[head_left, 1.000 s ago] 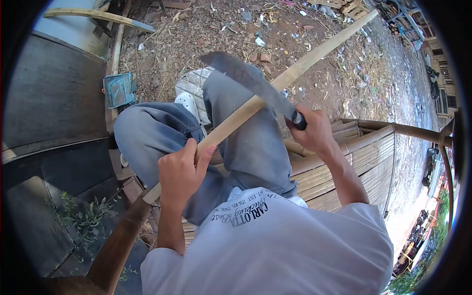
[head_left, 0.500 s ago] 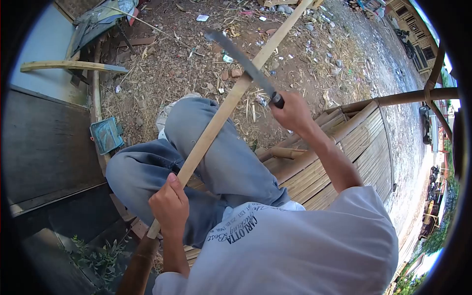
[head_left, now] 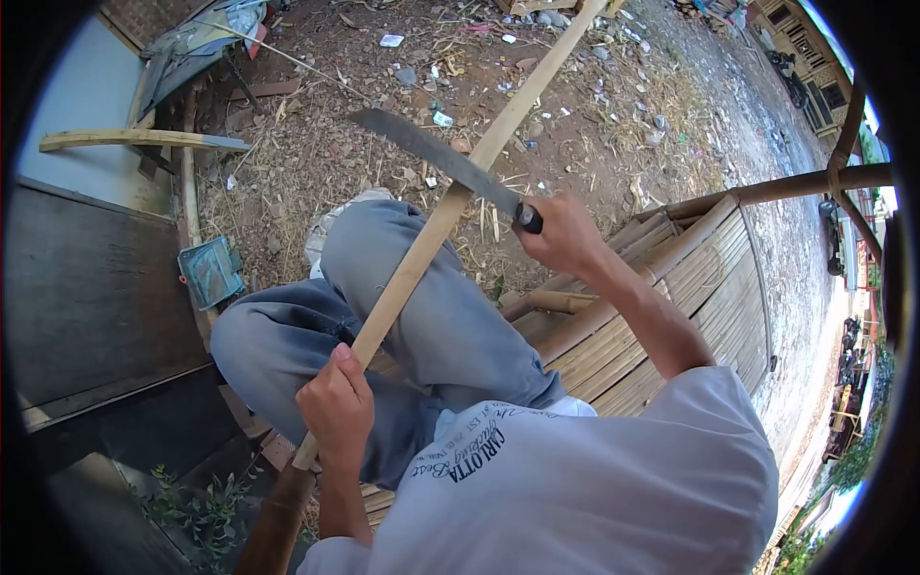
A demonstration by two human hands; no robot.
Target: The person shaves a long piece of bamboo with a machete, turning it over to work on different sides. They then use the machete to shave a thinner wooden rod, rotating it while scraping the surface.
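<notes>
A long pale bamboo strip (head_left: pixel 414 261) runs slantwise over my bent legs, from the lower left to the top of the view. Near its lower end, my left hand (head_left: pixel 335 402) is wrapped round it, thumb lying along the top. My right hand (head_left: pixel 563 233) grips the dark handle of a machete (head_left: pixel 414 142). Its long grey blade crosses over the strip just beyond my knee, tip pointing to the upper left. Whether the edge bites into the bamboo I cannot make out.
A slatted bamboo bench (head_left: pixel 661 311) with a round pole rail lies to my right. Litter and dry scraps cover the dirt ground (head_left: pixel 316 153) ahead. On the left are a blue tray (head_left: pixel 210 273), a dark panel (head_left: pixel 105 287) and a curved wooden piece (head_left: pixel 144 139).
The machete has slid along the strip toward me, and its blade now lies flatter, tip swung to the left. My right hand came back with it; the left hand has barely shifted.
</notes>
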